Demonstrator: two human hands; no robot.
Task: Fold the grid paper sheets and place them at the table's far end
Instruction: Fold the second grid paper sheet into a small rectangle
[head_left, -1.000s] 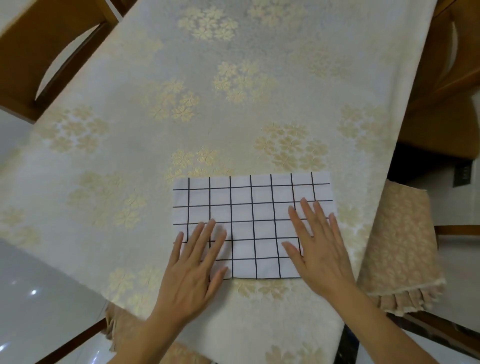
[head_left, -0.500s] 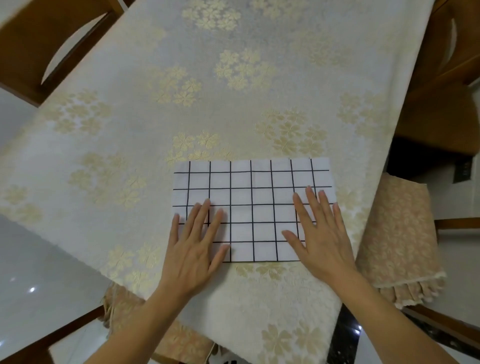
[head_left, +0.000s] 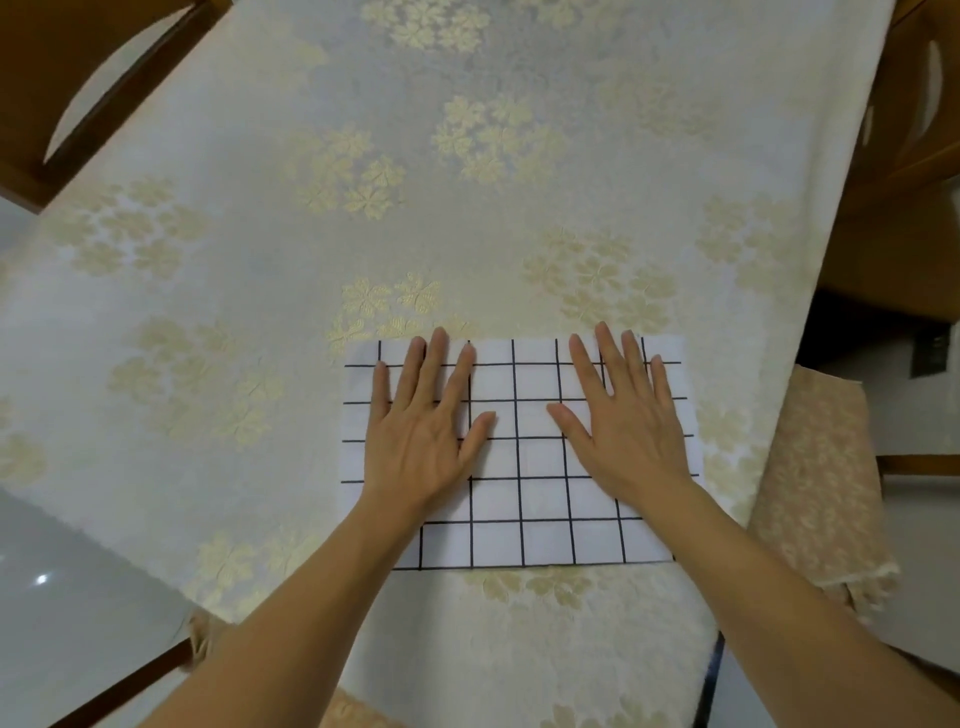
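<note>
Both the left hand (head_left: 421, 431) and right hand (head_left: 626, 434) lie flat, fingers spread, gripping nothing, on the grid paper (head_left: 524, 499) at the table's (head_left: 260, 218) near end, where uneven pressure could skew any crease.

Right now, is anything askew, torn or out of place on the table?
Nothing stands out. The folded grid paper lies flat and roughly square to the near edge of the floral tablecloth, with no tears showing. The left hand and right hand press flat on it.
</note>
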